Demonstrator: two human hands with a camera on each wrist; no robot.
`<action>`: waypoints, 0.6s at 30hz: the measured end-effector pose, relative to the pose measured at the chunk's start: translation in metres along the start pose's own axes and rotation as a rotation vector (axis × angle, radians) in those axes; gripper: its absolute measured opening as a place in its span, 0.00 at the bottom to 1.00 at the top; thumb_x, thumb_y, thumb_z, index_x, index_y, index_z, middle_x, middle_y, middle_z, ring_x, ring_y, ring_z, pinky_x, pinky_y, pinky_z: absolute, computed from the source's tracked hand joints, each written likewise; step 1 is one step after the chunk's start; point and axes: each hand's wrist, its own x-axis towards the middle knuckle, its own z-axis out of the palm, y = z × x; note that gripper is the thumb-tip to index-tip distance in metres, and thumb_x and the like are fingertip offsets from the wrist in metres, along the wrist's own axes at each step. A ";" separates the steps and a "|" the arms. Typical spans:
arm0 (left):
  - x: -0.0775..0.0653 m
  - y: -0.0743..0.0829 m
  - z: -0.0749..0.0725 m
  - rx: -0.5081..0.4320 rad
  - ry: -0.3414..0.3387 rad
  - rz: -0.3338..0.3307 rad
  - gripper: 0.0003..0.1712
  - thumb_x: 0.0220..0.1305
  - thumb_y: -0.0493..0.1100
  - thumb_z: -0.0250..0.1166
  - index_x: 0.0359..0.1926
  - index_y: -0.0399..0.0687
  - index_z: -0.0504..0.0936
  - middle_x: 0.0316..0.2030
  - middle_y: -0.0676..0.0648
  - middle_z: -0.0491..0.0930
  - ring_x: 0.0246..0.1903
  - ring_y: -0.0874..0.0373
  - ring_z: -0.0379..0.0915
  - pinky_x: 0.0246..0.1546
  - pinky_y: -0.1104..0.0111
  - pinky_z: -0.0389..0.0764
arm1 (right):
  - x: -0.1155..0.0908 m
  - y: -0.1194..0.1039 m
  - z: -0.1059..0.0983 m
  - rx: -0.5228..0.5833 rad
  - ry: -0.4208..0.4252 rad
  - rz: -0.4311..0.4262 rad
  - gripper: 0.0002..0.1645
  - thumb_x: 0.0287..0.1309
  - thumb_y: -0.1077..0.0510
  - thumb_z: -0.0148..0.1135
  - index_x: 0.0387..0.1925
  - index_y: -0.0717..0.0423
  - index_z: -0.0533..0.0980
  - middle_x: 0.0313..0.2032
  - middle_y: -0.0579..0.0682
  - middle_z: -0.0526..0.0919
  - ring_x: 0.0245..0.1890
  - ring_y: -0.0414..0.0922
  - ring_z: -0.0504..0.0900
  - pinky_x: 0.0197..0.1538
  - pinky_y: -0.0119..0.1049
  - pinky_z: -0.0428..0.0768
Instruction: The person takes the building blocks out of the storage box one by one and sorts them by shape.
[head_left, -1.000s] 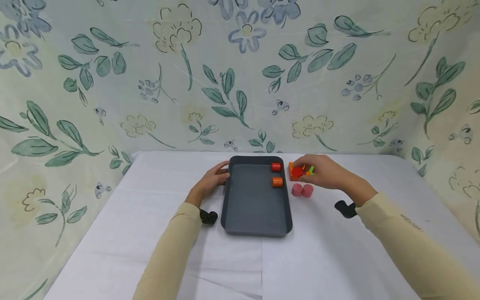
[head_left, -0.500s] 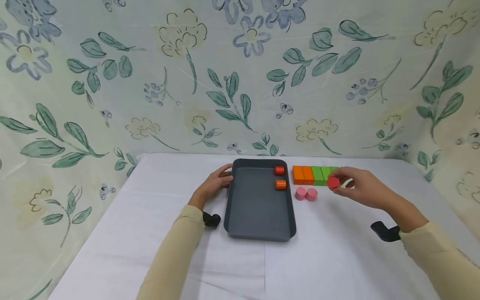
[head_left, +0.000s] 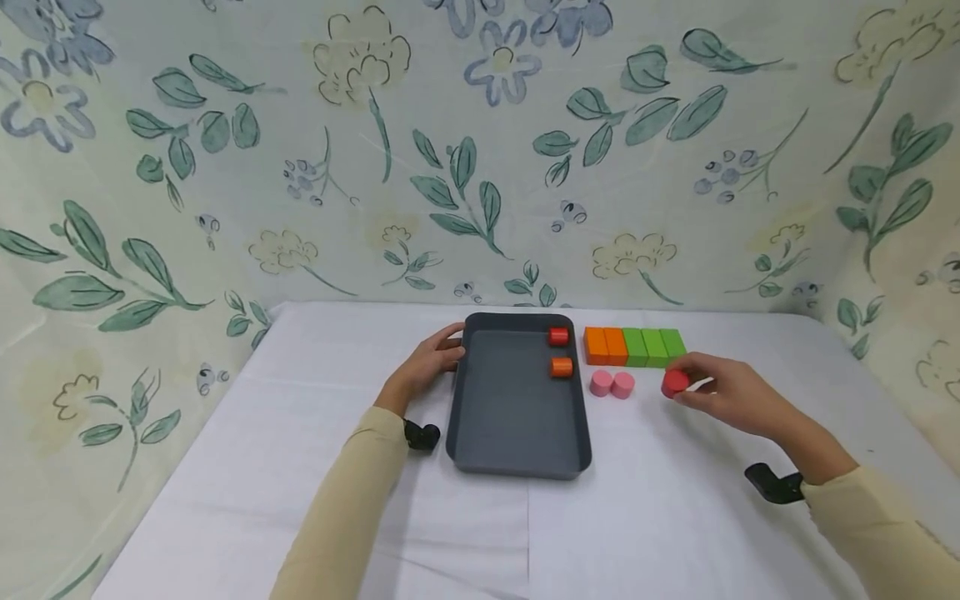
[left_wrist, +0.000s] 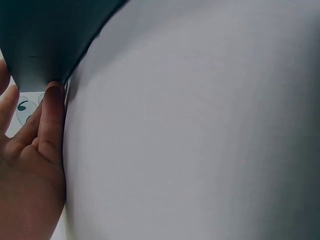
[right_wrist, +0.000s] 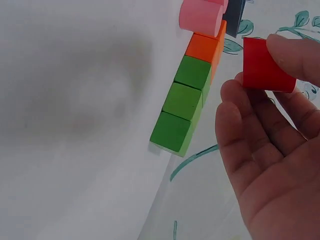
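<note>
My right hand (head_left: 731, 392) pinches a red cylinder block (head_left: 675, 382) between thumb and fingers, just in front of the green end of a block row. The right wrist view shows that red cylinder (right_wrist: 266, 67) up close. My left hand (head_left: 426, 368) rests its fingers against the left wall of a dark grey tray (head_left: 517, 433); in the left wrist view, the fingers (left_wrist: 52, 117) touch the tray's outer side (left_wrist: 50, 45). Inside the tray, at its right side, lie a red cylinder (head_left: 558, 336) and an orange cylinder (head_left: 561, 367).
Right of the tray stands a row of orange blocks (head_left: 606, 346) and green blocks (head_left: 654, 347). Two pink cylinders (head_left: 611, 384) stand in front of the orange ones. A white cloth (head_left: 337, 533) covers the table, and a floral curtain (head_left: 360, 192) hangs behind.
My right hand has moved rightward from over the orange blocks, then slightly nearer, carrying the red cylinder. The green blocks have come into full view. My left hand stays at the tray.
</note>
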 end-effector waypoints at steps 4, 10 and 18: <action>0.001 -0.002 0.000 0.010 0.007 -0.002 0.33 0.73 0.42 0.55 0.76 0.62 0.59 0.74 0.42 0.63 0.69 0.45 0.68 0.70 0.52 0.70 | 0.003 0.003 0.008 0.027 -0.006 0.013 0.24 0.57 0.61 0.68 0.55 0.61 0.76 0.47 0.59 0.83 0.48 0.54 0.79 0.49 0.49 0.86; 0.003 0.000 0.000 0.012 0.019 -0.006 0.33 0.73 0.42 0.55 0.76 0.62 0.59 0.74 0.42 0.63 0.68 0.45 0.68 0.70 0.52 0.69 | 0.008 0.011 0.017 0.039 0.026 0.023 0.19 0.58 0.62 0.65 0.52 0.61 0.77 0.46 0.60 0.83 0.46 0.54 0.81 0.50 0.51 0.85; 0.003 -0.002 0.001 0.002 0.019 -0.020 0.33 0.73 0.41 0.55 0.75 0.61 0.60 0.74 0.42 0.62 0.69 0.45 0.68 0.71 0.51 0.68 | 0.014 0.016 0.025 0.040 0.017 0.108 0.23 0.60 0.60 0.65 0.56 0.63 0.75 0.49 0.64 0.82 0.49 0.59 0.80 0.51 0.53 0.85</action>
